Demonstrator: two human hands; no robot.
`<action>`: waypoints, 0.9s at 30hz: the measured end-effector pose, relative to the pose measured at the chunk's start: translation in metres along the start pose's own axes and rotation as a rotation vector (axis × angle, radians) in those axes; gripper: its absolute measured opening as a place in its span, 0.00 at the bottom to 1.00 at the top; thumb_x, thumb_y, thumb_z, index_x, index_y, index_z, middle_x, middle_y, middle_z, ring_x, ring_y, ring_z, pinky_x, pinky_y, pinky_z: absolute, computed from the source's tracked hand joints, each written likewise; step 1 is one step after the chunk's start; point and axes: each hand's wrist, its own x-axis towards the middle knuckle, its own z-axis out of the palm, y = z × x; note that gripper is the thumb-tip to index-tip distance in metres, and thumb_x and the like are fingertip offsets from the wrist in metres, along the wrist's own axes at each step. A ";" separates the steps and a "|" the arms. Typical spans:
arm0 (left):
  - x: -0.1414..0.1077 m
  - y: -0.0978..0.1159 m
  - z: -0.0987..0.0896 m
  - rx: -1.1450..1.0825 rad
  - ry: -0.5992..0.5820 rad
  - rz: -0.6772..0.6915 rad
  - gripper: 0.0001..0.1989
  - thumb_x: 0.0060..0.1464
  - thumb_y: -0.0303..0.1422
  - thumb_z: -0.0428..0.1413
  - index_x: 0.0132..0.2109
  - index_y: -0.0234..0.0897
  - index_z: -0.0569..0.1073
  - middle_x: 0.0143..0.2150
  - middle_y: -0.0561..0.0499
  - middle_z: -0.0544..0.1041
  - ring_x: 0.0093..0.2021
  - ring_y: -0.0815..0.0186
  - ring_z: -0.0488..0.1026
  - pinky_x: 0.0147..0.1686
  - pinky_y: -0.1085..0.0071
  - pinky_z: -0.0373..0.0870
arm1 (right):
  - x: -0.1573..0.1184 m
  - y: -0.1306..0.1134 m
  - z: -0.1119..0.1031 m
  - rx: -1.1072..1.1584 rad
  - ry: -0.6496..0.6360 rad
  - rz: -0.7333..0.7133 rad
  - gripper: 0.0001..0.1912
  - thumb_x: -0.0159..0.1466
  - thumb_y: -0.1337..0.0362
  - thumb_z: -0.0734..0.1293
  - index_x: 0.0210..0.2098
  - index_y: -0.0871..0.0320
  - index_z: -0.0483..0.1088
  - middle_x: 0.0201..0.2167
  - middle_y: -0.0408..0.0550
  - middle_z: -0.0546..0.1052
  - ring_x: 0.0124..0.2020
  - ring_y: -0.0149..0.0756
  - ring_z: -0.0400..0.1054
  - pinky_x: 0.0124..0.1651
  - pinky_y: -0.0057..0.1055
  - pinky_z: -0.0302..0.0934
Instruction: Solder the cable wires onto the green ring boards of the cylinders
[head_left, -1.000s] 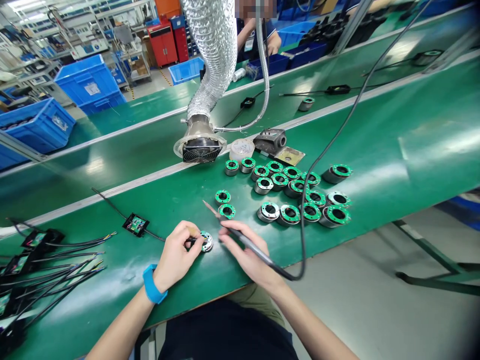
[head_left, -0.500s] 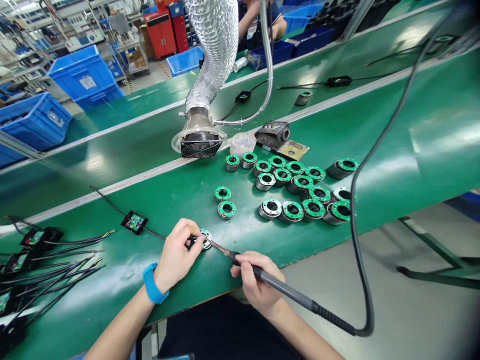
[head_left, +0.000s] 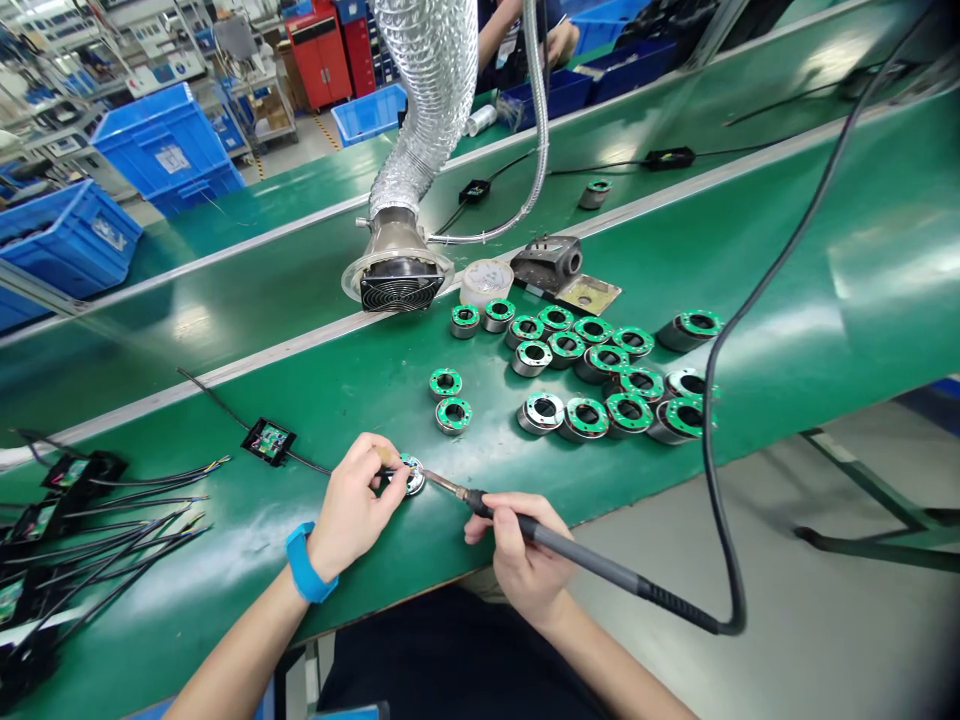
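Ring part (head_left: 415,483): silver-and-green face.
Left hand (head_left: 356,505) pinches cable (head_left: 308,463) at its 9 o'clock; right hand (head_left: 531,562) clenches soldering iron (head_left: 592,561), 3 o'clock.

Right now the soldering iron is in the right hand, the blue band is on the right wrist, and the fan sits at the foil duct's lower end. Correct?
One error: the blue band is on the wrist of the left hand, per the head view. The soldering iron is in the right hand; the fan sits at the lower end of the foil duct.
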 end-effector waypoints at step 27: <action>0.016 0.013 -0.011 0.127 -0.157 -0.081 0.08 0.60 0.27 0.57 0.32 0.37 0.69 0.40 0.51 0.74 0.32 0.69 0.67 0.30 0.70 0.61 | 0.007 -0.004 0.003 0.077 0.019 0.014 0.06 0.73 0.68 0.65 0.44 0.54 0.75 0.25 0.38 0.79 0.21 0.31 0.76 0.28 0.28 0.73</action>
